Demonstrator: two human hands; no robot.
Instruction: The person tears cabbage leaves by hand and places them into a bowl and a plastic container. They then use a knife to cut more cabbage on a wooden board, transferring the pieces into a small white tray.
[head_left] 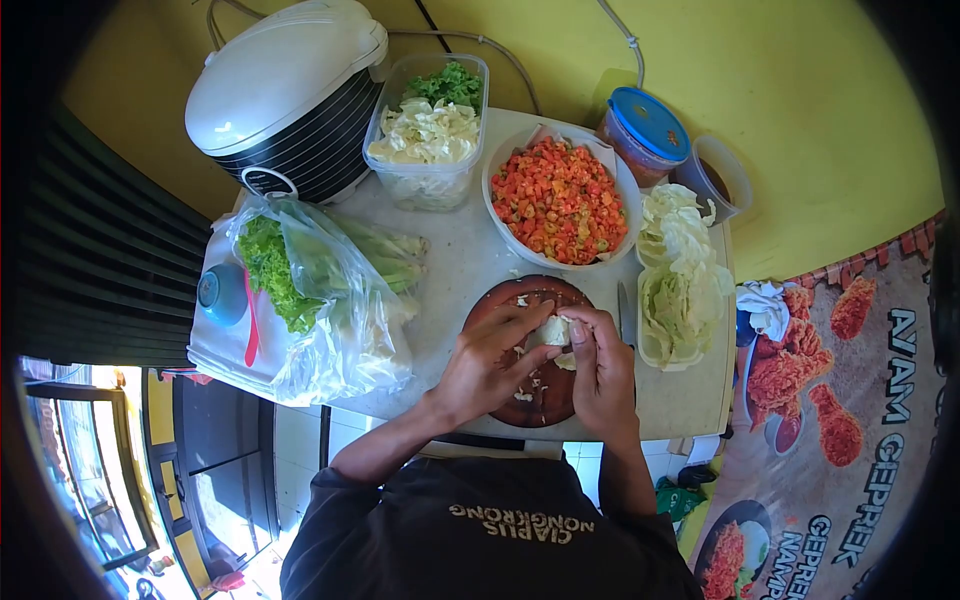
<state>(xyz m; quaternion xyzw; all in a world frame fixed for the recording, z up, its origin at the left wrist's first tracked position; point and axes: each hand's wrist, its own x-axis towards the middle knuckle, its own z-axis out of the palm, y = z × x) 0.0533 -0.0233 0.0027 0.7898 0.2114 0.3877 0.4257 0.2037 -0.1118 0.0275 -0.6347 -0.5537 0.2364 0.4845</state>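
Both of my hands meet over a round dark-brown cutting board (535, 292) on the white counter. My left hand (488, 362) and my right hand (600, 365) pinch a small pale piece of cabbage (554, 330) between their fingertips. A few white cabbage scraps lie on the board below the hands. A knife (622, 312) lies just right of the board, partly hidden by my right hand.
A bowl of chopped carrot and chilli (560, 200) stands behind the board. Cabbage leaves fill a tray (680, 290) at right. A clear tub of shredded cabbage and lettuce (428, 130), a rice cooker (285, 95), a bag of greens (320, 290) and a blue-lidded jar (645, 130) stand around.
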